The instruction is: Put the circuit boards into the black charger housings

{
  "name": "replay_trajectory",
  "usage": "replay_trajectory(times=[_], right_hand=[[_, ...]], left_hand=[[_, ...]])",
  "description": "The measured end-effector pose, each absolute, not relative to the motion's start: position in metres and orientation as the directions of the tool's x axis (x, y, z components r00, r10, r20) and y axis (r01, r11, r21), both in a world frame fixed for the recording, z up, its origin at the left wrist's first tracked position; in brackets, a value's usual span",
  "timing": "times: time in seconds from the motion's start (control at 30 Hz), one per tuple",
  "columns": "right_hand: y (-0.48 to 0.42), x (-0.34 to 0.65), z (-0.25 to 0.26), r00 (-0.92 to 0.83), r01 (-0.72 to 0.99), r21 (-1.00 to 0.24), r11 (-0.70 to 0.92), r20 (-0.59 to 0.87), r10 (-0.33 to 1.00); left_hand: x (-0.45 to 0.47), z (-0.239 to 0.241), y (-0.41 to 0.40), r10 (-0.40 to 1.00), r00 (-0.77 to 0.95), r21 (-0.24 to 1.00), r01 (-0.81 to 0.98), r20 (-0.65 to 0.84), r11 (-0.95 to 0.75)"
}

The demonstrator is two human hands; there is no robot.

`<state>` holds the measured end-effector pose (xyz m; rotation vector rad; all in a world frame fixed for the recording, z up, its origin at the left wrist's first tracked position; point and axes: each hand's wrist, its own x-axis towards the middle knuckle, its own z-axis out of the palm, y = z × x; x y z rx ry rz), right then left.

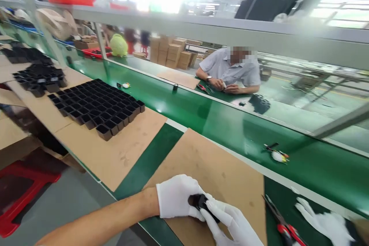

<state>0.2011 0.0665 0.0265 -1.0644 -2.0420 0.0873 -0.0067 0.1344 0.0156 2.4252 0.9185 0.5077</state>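
Note:
My left hand [179,196], in a white glove, is closed around a small black plastic part [201,201] above a sheet of brown cardboard [210,157]. From the other side my right hand [230,221], gloved too, grips the same part with its fingers. The gloves hide much of the part, so its full shape cannot be made out. To the right of my hands lie long-nosed pliers with red handles [281,219], and beyond them a loose white glove [325,221].
Rows of black square cups [96,103] stand on cardboard to the left. A green conveyor belt [184,103] runs past the bench, carrying a small wired white piece [279,156]. Across it sits a co-worker [230,69]. A shelf beam [201,32] crosses above; a red stool [29,184] stands lower left.

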Motion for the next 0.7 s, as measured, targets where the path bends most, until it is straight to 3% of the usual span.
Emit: replay_trajectory(times=[0.07, 0.47, 0.7], right_hand=[[0.058, 0.193, 0.033, -0.292, 0.698, -0.355, 0.622, 0.653, 0.699], [0.047, 0.200, 0.035, -0.255, 0.644, -0.560, 0.522, 0.486, 0.836], [0.046, 0.197, 0.029, -0.266, 0.628, -0.572, 0.528, 0.480, 0.836]], left_hand=[[-0.006, 0.014, 0.128, 0.713, 0.679, 0.600, 0.501, 0.175, -0.624], [-0.023, 0.006, 0.113, 0.795, 0.570, 0.835, 0.321, 0.206, -0.447], [-0.028, 0.011, 0.111, 0.842, 0.501, 0.899, 0.247, 0.200, -0.361]])
